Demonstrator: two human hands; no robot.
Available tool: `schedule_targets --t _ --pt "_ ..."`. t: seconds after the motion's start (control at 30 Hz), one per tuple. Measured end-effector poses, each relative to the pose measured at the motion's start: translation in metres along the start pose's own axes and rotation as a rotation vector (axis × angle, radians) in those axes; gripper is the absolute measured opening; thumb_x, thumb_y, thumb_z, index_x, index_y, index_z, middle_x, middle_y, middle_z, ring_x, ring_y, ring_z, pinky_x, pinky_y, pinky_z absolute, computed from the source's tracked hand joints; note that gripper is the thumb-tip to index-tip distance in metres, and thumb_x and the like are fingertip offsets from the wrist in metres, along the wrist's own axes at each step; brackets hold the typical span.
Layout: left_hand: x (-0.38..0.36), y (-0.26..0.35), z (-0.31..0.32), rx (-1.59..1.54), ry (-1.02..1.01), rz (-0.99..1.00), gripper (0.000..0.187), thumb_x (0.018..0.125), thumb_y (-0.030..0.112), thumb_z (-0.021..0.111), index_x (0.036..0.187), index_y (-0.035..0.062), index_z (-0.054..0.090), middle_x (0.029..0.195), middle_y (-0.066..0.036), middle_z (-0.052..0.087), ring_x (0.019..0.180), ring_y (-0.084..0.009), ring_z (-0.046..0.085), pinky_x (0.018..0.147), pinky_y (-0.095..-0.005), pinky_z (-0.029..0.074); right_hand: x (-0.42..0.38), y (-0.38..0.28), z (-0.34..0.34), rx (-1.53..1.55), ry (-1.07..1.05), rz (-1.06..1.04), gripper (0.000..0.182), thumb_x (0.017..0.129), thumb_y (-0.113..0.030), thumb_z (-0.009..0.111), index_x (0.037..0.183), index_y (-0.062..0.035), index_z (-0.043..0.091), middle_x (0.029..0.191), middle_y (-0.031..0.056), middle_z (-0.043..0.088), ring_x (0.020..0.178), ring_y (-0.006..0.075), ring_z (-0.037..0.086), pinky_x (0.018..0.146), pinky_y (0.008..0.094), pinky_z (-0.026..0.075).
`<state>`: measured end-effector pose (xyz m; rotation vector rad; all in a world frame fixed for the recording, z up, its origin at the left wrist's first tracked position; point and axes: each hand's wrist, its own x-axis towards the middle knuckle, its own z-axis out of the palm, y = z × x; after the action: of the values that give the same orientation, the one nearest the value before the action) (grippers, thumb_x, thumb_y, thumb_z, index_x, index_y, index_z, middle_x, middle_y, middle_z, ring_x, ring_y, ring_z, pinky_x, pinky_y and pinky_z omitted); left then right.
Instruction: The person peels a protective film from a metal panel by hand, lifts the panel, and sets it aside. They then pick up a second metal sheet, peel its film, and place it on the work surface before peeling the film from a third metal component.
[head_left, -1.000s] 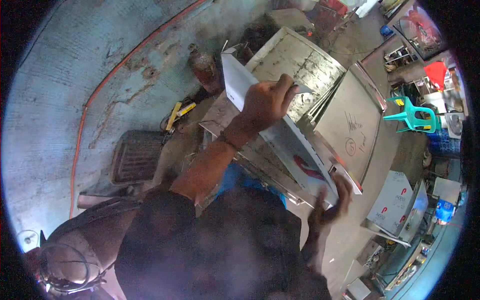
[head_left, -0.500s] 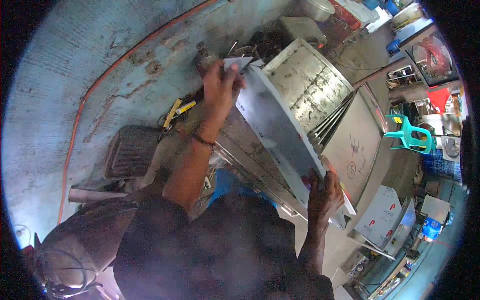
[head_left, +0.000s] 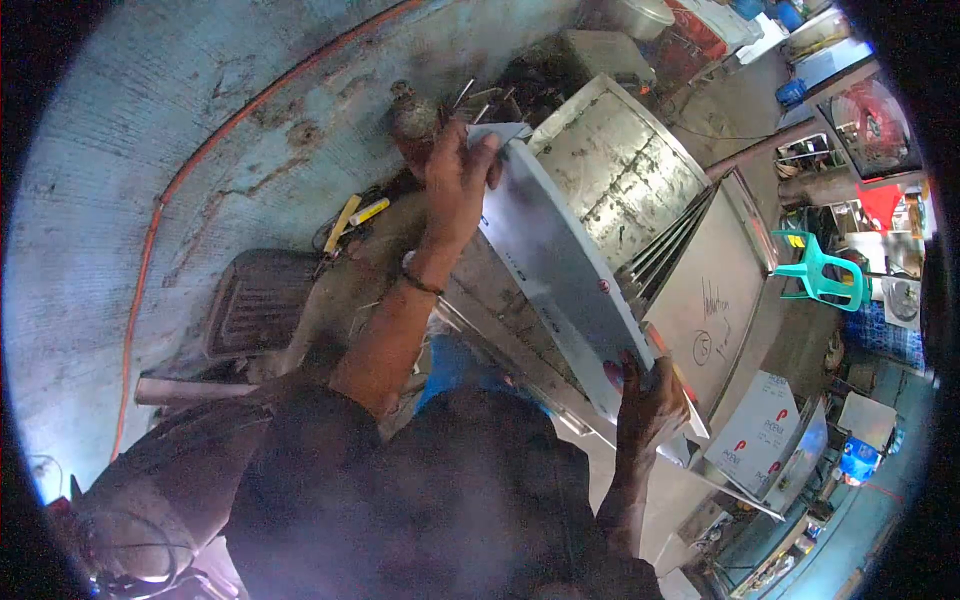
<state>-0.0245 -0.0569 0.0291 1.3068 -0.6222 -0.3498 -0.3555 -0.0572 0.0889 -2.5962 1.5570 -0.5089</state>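
Both hands grip a long bent sheet-metal panel (head_left: pixel 555 265) with folded edges and a pale film bearing small print. It slants from upper left to lower right in front of my body. My left hand (head_left: pixel 458 185) is closed round the panel's far upper end, beside a folded flap (head_left: pixel 503 130). Around the lower end, near a narrow orange-edged strip, my right hand (head_left: pixel 648 405) is wrapped with its thumb on the inner face. Under the panel lies a worn, dirty work surface (head_left: pixel 510 295).
A scuffed metal sheet (head_left: pixel 620 165) and stacked panels with handwriting (head_left: pixel 710 300) lie beyond the panel. A blue-painted wall (head_left: pixel 230 130) rises on the left, near a dark ribbed box (head_left: pixel 265 303) and a yellow tube (head_left: pixel 370 212). A teal plastic chair (head_left: pixel 825 272) stands right.
My left hand has shifted slightly right with the panel's upper end, and the flap there has turned. My right hand stays nearly in place at the lower end.
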Motion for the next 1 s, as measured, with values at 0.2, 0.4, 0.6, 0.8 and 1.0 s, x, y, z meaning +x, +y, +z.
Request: schedule_targets --t 0.2,0.4,0.6,0.8,1.0 --pt "-0.003 0.005 0.001 0.004 -0.012 -0.020 0.020 0.099 0.021 0.062 0.098 0.0030 0.054 0.070 0.001 0.054 0.057 -0.0061 0.047 0.049 -0.0244 0.038 -0.005 0.005 0.000 -0.010 -0.032 -0.005 0.050 0.073 -0.025 0.083 0.120 -0.0171 0.067 0.076 0.0107 0.069 0.065 0.0260 0.068 0.060 0.0380 0.050" --pt "-0.004 0.014 0.001 0.111 -0.008 -0.044 0.023 0.099 0.024 0.061 0.091 0.0067 0.049 0.070 0.003 0.049 0.057 -0.0055 0.045 0.050 -0.0229 0.036 -0.001 0.006 0.004 0.043 0.035 -0.025 0.040 0.075 -0.036 0.083 0.076 -0.0066 0.055 0.066 0.0116 0.061 0.057 0.0316 0.061 0.051 0.0420 0.044" --pt "0.001 0.014 -0.001 0.119 -0.019 -0.047 0.025 0.099 0.022 0.060 0.085 0.0080 0.046 0.067 0.003 0.047 0.055 -0.0056 0.043 0.049 -0.0238 0.035 -0.001 0.004 0.002 0.011 0.002 0.011 0.042 0.075 -0.036 0.083 0.071 -0.0074 0.052 0.063 0.0106 0.058 0.053 0.0295 0.057 0.049 0.0410 0.041" --pt "-0.006 0.014 -0.002 0.143 -0.091 -0.117 0.025 0.099 0.024 0.062 0.085 0.0078 0.048 0.064 0.004 0.046 0.055 -0.0061 0.042 0.049 -0.0243 0.035 0.001 0.003 0.003 -0.004 0.039 -0.005 0.042 0.075 -0.035 0.084 0.070 -0.0081 0.051 0.061 0.0103 0.055 0.051 0.0287 0.054 0.049 0.0405 0.040" --pt "-0.009 0.023 0.003 0.333 -0.098 0.019 0.029 0.097 0.027 0.063 0.086 0.0032 0.052 0.066 0.001 0.051 0.058 -0.0068 0.045 0.051 -0.0266 0.039 0.000 0.007 0.004 0.010 0.023 0.006 0.041 0.075 -0.033 0.083 0.071 -0.0082 0.051 0.062 0.0106 0.057 0.052 0.0293 0.055 0.050 0.0414 0.040"
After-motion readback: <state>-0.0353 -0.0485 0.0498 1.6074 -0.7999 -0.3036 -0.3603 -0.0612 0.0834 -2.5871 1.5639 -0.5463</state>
